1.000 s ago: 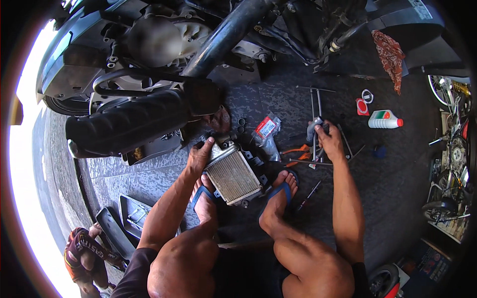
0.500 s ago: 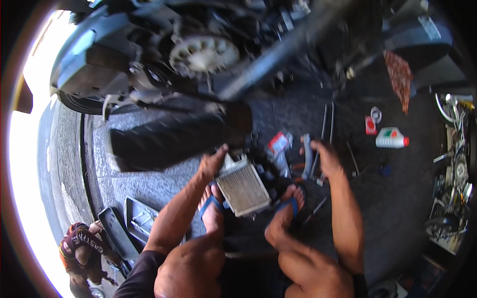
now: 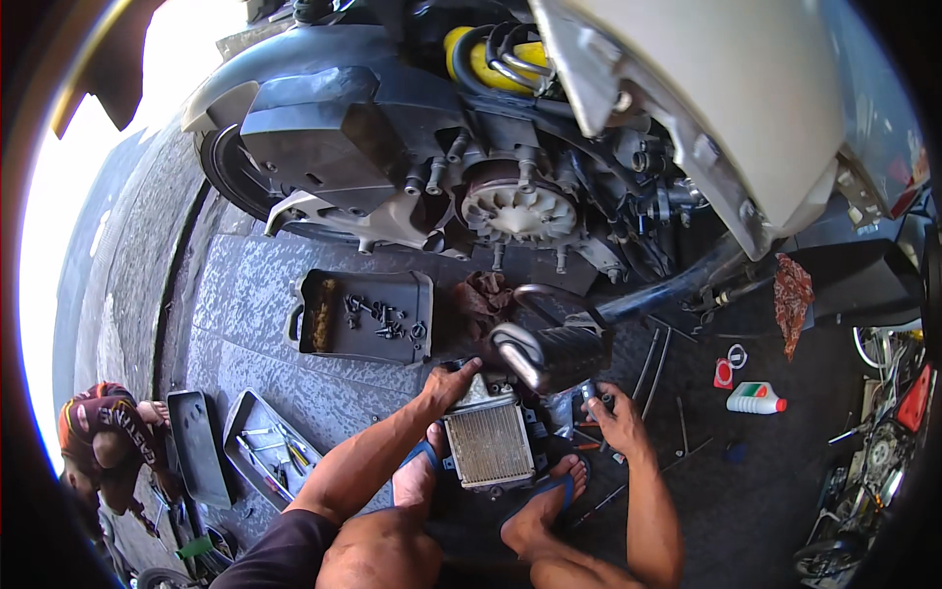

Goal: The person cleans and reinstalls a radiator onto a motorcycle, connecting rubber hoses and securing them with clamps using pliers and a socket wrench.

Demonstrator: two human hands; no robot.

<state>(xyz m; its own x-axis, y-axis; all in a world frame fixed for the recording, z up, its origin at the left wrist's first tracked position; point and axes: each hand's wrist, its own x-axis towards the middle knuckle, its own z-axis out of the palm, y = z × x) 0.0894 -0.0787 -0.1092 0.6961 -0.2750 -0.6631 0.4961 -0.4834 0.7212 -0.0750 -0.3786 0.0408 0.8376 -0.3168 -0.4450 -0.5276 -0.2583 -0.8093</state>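
Observation:
Between my feet stands a radiator (image 3: 489,447) with a pale finned core and a metal housing along its top. My left hand (image 3: 447,388) is closed at the upper left corner of this housing, thumb stretched over it; its lower fingers are hidden. To the right of the radiator, my right hand (image 3: 620,422) grips a silver-grey metal tool (image 3: 588,392), whose exact kind I cannot make out. A black footrest-like part (image 3: 554,355) of the motorcycle hangs just above and between my hands.
The motorcycle (image 3: 334,147) spans the far side, its finned fan wheel (image 3: 520,212) exposed. A dark tray (image 3: 368,344) holds several bolts; another tray (image 3: 265,447) holds tools. A white bottle (image 3: 756,398) and long rods (image 3: 655,368) lie right. A person (image 3: 110,437) crouches left.
The view has tilted upward and steadied, showing more of the motorcycle and the bolt tray. My left hand stays at the radiator. My right hand keeps its tool, now less visible and pointing differently.

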